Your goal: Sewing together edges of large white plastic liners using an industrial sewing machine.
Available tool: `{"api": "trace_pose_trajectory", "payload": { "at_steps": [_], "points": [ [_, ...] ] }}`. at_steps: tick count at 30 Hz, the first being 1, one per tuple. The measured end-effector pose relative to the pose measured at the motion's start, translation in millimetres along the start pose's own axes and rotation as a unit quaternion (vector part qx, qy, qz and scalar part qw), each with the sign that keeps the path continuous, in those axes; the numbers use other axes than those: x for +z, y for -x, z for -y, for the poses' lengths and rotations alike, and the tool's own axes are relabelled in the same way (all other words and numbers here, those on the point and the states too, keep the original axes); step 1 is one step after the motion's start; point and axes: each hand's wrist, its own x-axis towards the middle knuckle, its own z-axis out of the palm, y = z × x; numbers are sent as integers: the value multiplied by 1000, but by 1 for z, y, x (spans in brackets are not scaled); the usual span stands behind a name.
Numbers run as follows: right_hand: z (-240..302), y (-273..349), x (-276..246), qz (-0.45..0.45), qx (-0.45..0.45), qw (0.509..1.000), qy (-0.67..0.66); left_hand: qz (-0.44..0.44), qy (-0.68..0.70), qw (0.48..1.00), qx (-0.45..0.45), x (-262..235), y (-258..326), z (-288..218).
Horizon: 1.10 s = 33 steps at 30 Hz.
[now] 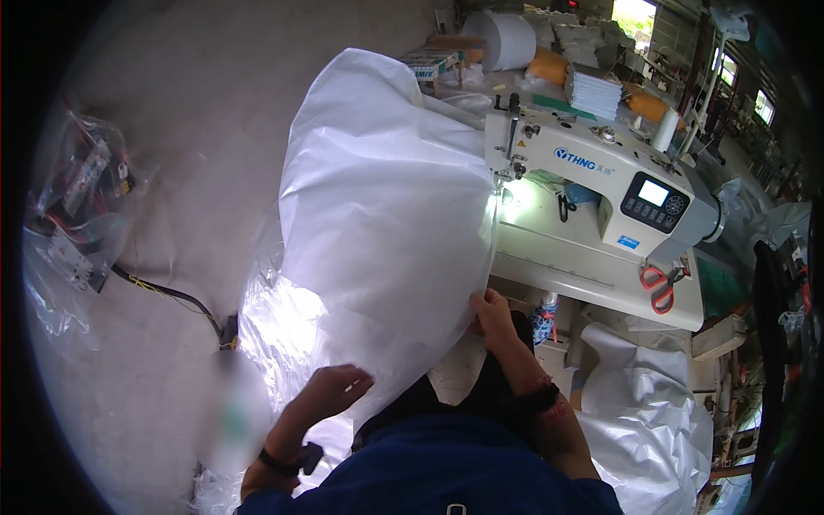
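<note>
Pinching the near right edge of the white sheet (386, 215), the right hand (493, 316) held it just below the desk (554, 268); the left hand (330, 391) lay half curled over the sheet's lower part, and whether it gripped anything could not be told. The sheet bulged left of the sewing machine (579, 150), its right edge reaching the lit end. Sewing seemed under way, not finished; how much was stitched or left stayed unclear
</note>
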Motion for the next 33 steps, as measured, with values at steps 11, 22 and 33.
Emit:
{"api": "trace_pose_trajectory", "payload": {
  "at_steps": [11, 22, 33],
  "points": [
    [-56, 35, -2, 150, 17, 985, -88, -76, -115, 981, 137, 84, -88, -37],
    [-40, 71, 17, 136, 98, 981, -97, -105, -84, 961, 242, 29, -87, -83],
    [-12, 110, 9, 96, 19, 986, 132, -113, -175, 963, 173, 59, -133, -72]
  ]
}}
